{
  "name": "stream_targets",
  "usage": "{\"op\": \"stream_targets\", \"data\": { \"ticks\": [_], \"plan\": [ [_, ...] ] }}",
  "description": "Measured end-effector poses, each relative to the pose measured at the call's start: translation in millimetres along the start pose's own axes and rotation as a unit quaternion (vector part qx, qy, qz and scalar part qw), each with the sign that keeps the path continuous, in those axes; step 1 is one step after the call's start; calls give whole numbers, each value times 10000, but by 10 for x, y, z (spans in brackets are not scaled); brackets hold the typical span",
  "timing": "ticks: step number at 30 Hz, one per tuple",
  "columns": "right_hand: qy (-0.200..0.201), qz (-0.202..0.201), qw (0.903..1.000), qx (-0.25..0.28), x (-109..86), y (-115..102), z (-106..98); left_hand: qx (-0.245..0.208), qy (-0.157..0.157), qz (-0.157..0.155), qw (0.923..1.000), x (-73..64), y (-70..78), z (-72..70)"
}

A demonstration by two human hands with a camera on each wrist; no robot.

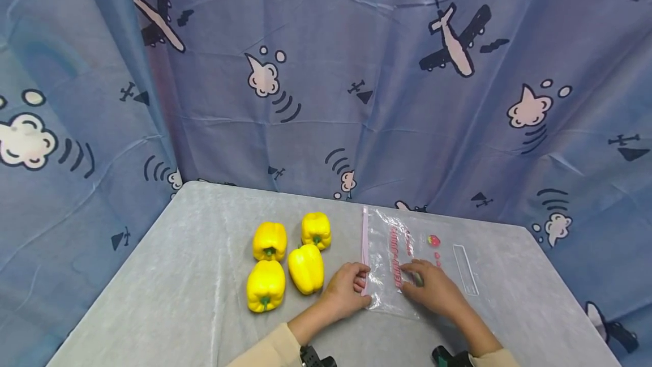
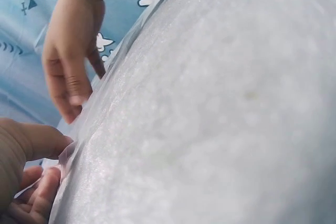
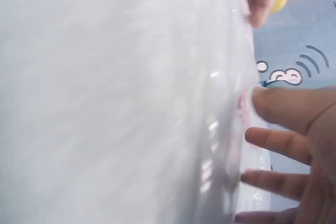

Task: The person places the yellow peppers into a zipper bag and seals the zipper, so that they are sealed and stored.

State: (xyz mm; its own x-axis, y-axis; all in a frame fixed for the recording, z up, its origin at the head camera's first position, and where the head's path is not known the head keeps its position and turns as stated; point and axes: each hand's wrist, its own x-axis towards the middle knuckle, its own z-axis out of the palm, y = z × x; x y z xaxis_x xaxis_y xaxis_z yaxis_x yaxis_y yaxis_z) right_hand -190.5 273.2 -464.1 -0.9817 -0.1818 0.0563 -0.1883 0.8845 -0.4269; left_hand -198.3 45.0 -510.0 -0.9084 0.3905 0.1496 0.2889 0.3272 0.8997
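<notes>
A clear plastic zip bag (image 1: 379, 242) with red print and a pink strip along its left edge lies flat on the table. My left hand (image 1: 345, 292) pinches that pink edge near the bag's lower left, thumb on one side and curled fingers on the other; in the left wrist view the left thumb (image 2: 44, 141) meets the film there. Over the middle of the bag, my right hand (image 1: 433, 292) has its fingers spread, fingertips right at the printed film. The right wrist view shows these right fingers (image 3: 281, 142) extended and apart along the bag.
Several yellow bell peppers (image 1: 305, 269) stand grouped left of my left hand, the nearest pepper (image 1: 266, 285) at the front left. The pale covered table (image 1: 168, 282) ends at a blue printed curtain (image 1: 305, 129) behind and at both sides.
</notes>
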Motion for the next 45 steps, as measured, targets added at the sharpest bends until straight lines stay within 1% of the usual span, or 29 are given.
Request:
{"op": "stream_targets", "data": {
  "ticks": [3, 5, 9, 13, 17, 22, 25, 33, 37, 40, 45],
  "plan": [
    [246, 90, 9990, 376, 100, -66, 10, 78, 54, 96, 9999, -6, -10, 0],
    [492, 49, 9974, 531, 176, -119, 24, 113, 81, 141, 9998, -7, -18, 3],
    [806, -356, 9923, 874, 330, -235, 70, 182, 105, 212, 9996, -11, -24, 6],
    [824, -651, 9879, 1142, 456, -321, 135, 205, 129, 239, 9994, -14, -31, 8],
    [840, -771, 9878, 1062, 556, -357, 217, 251, 148, 293, 9991, -14, -30, 7],
    [850, -897, 9892, 784, 627, -396, 296, 317, 128, 334, 9989, -16, -23, 1],
    [806, -879, 9912, 566, 649, -427, 324, 378, 99, 319, 9987, -19, -26, -4],
    [530, -518, 9973, 0, 687, -482, 345, 434, 19, 272, 9987, -18, -36, -3],
    [343, -257, 9991, -46, 698, -478, 336, 445, 4, 287, 9986, -15, -38, 8],
    [236, -145, 9996, -48, 704, -480, 324, 462, 37, 302, 9985, -12, -45, 14],
    [147, -177, 9997, -74, 724, -488, 305, 427, 67, 280, 9987, -6, -43, 16]
  ]
}}
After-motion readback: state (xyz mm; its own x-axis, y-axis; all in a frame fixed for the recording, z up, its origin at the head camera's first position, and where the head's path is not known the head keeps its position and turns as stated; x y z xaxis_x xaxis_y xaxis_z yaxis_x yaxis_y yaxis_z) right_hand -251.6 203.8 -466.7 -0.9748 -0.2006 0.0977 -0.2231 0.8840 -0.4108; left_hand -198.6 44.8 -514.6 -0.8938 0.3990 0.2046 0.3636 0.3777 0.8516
